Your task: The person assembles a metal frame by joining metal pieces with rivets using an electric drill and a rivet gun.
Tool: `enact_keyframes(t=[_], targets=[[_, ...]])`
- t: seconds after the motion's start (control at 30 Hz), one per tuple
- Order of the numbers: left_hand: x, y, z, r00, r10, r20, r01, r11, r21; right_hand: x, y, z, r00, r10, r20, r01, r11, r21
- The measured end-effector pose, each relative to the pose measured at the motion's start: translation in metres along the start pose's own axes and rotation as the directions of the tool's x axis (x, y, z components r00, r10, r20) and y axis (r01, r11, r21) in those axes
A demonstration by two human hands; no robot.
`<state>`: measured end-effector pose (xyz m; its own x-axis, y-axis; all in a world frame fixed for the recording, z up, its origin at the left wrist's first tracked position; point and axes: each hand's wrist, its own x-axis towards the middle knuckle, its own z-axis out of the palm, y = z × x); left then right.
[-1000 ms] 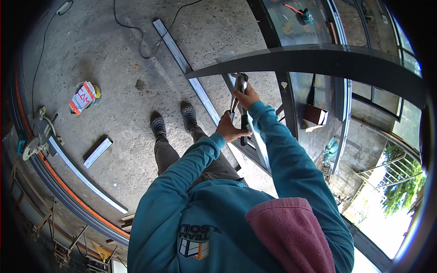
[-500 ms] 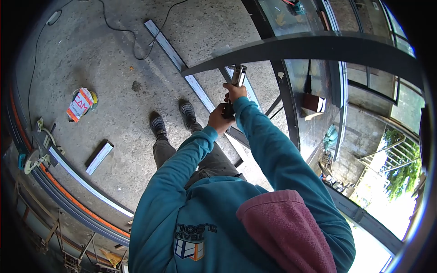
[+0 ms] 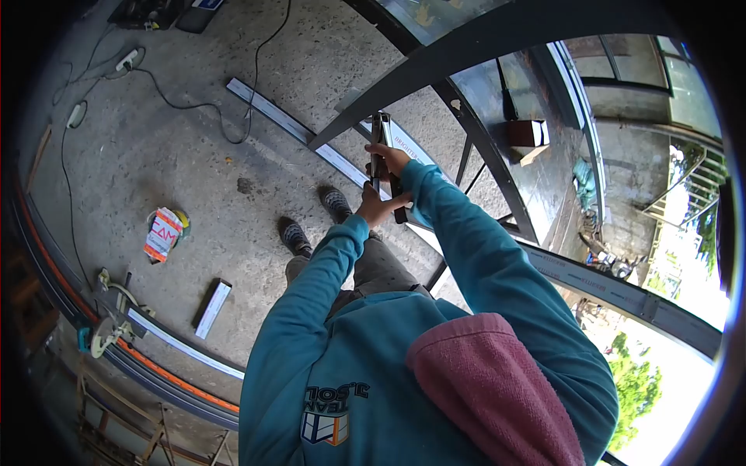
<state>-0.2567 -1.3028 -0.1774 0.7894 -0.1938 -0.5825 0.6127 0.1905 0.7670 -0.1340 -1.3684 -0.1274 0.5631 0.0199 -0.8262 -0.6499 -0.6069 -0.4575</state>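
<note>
Both hands are together in front of my body, on a silver-and-black hand tool (image 3: 381, 124) whose exact kind does not show. My right hand (image 3: 391, 158) is closed round its upper part, below the metal end that points away from me. Just below it, my left hand (image 3: 377, 208) has its fingers round the lower silver part, with the thumb stretched across toward the black grip (image 3: 400, 213). Behind the tool lies a wrapped metal profile (image 3: 404, 142) with printed lettering. A dark metal beam (image 3: 466, 50) passes close beyond my hands.
Another long profile (image 3: 272, 113) lies on the concrete floor, near a black cable (image 3: 186, 104). At left are a short profile piece (image 3: 212, 309), a bucket with a printed bag (image 3: 164, 233) and a cutting machine (image 3: 109, 326). A small box (image 3: 528, 133) sits on the framed surface at right.
My view has turned, so the floor things appear farther right and lower. My left hand has shifted on the tool, and the black grip now shows beside its thumb.
</note>
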Motion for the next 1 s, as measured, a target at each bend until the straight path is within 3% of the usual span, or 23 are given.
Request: enact_keyframes(t=[0.03,0.07,0.17,0.2,0.23,0.3,0.37,0.4,0.5,0.57,0.6,0.63,0.67,0.7,0.73,0.77,0.8,0.83,0.93,0.97,1.0], targets=[[-0.005,0.009,-0.007,0.997,-0.079,-0.01,0.079,0.965,0.251,-0.003,0.001,0.004,1.0,0.018,-0.008,-0.018,1.0,-0.016],[-0.015,0.031,-0.016,0.996,-0.084,-0.014,0.084,0.945,0.317,-0.006,-0.001,0.008,1.0,0.012,-0.015,-0.012,1.0,0.015],[-0.008,0.032,-0.034,0.99,-0.042,0.137,-0.008,0.938,0.345,-0.016,-0.009,0.018,0.981,-0.129,-0.147,0.136,0.99,0.042],[-0.013,0.032,-0.035,0.994,0.105,0.039,-0.111,0.913,0.393,-0.015,-0.009,0.022,0.971,-0.129,-0.203,0.145,0.987,0.065],[-0.014,0.034,-0.036,0.992,0.11,0.057,-0.124,0.899,0.421,-0.013,-0.008,0.025,0.958,-0.125,-0.257,0.152,0.984,0.088],[-0.016,0.045,-0.034,0.967,0.243,-0.08,-0.157,0.81,0.565,-0.019,-0.014,0.027,0.94,-0.116,-0.321,0.182,0.966,0.183],[-0.021,0.06,-0.034,0.968,0.248,-0.042,-0.169,0.764,0.622,-0.023,-0.017,0.024,0.887,-0.147,-0.438,0.286,0.919,0.271],[-0.021,0.062,-0.034,0.965,0.261,0.02,-0.218,0.76,0.612,-0.018,-0.013,0.021,0.831,-0.24,-0.502,0.398,0.887,0.236],[-0.037,0.089,-0.037,0.94,0.305,0.154,-0.329,0.689,0.646,-0.036,0.005,-0.004,0.841,-0.428,-0.331,0.539,0.715,0.445],[-0.075,0.128,-0.053,0.918,0.181,0.354,-0.36,0.756,0.546,-0.076,0.031,-0.028,0.869,-0.462,-0.178,0.481,0.7,0.528],[-0.102,0.164,-0.068,0.84,0.176,0.514,-0.375,0.872,0.315,-0.091,0.052,-0.036,0.884,-0.453,-0.118,0.442,0.723,0.532],[-0.151,0.232,-0.074,0.831,0.049,0.555,-0.252,0.922,0.296,-0.112,0.072,-0.044,0.894,-0.442,-0.077,0.423,0.773,0.472],[-0.194,0.28,-0.092,0.755,0.159,0.636,-0.425,0.858,0.289,-0.107,0.112,-0.041,0.91,-0.412,-0.053,0.38,0.775,0.505],[-0.224,0.294,-0.141,0.587,0.408,0.699,-0.746,0.608,0.272,-0.089,0.164,-0.04,0.918,-0.392,-0.066,0.397,0.895,0.203],[-0.268,0.33,-0.154,0.332,0.487,0.808,-0.837,0.547,0.014,-0.102,0.193,-0.039,0.976,-0.202,-0.076,0.204,0.979,0.01],[-0.301,0.359,-0.155,0.098,0.509,0.855,-0.835,0.509,-0.208,-0.122,0.219,-0.035,0.98,-0.146,-0.135,0.093,0.937,-0.337],[-0.331,0.377,-0.158,-0.039,0.548,0.835,-0.819,0.462,-0.341,-0.139,0.236,-0.035,0.937,0.35,-0.02,-0.339,0.889,-0.308],[-0.357,0.387,-0.158,-0.112,0.579,0.808,-0.812,0.416,-0.411,-0.147,0.272,-0.03,0.877,0.476,0.069,-0.433,0.844,-0.317],[-0.394,0.403,-0.15,-0.191,0.642,0.742,-0.82,0.312,-0.48,-0.167,0.308,-0.017,0.787,0.583,0.204,-0.285,0.636,-0.717],[-0.396,0.405,-0.149,-0.194,0.652,0.733,-0.822,0.3,-0.484,-0.178,0.302,-0.019,0.787,0.581,0.208,-0.282,0.639,-0.716],[-0.396,0.409,-0.148,-0.192,0.663,0.724,-0.826,0.29,-0.484,-0.201,0.29,-0.023,0.755,0.617,0.223,-0.385,0.692,-0.611]])
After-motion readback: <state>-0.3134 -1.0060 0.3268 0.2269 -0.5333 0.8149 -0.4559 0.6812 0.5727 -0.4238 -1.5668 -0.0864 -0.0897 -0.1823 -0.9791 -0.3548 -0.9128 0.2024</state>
